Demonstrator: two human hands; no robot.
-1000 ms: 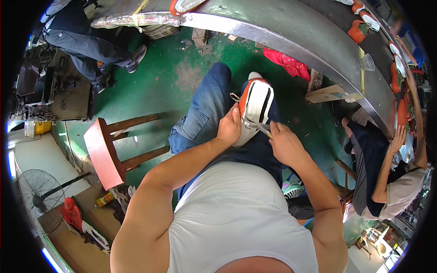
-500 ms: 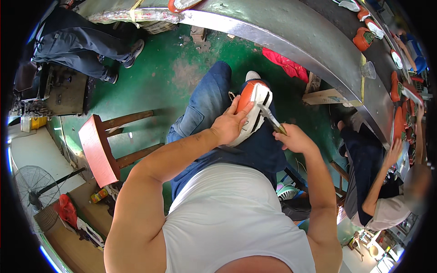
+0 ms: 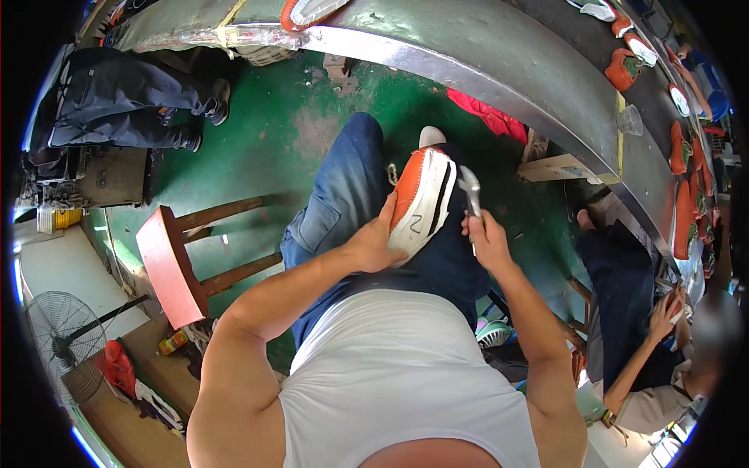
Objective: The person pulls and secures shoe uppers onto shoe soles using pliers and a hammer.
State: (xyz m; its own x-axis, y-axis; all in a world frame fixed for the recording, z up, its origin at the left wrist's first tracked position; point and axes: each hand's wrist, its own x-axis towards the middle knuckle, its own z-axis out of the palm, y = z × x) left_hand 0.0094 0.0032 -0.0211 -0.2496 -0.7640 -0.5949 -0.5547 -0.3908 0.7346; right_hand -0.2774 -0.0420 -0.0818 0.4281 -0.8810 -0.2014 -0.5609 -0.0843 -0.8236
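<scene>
The fingers of the left hand [image 3: 373,242] are curled against the near side of an orange and white shoe [image 3: 420,204], and the shoe is held steady on the lap, sole side up, over the blue jeans [image 3: 343,187]. The fingers of the right hand [image 3: 485,240] are closed tightly around the handle of a metal tool [image 3: 470,189], which is pointed upward just beside the right edge of the shoe; whether its tip touches the shoe cannot be told. A red wooden stool [image 3: 168,265] is seen on the green floor [image 3: 257,148] to the left. A long curved metal bench [image 3: 499,58] is placed ahead, with more orange shoes [image 3: 622,69] on it. Another person [image 3: 647,343] is seated at the right.
</scene>
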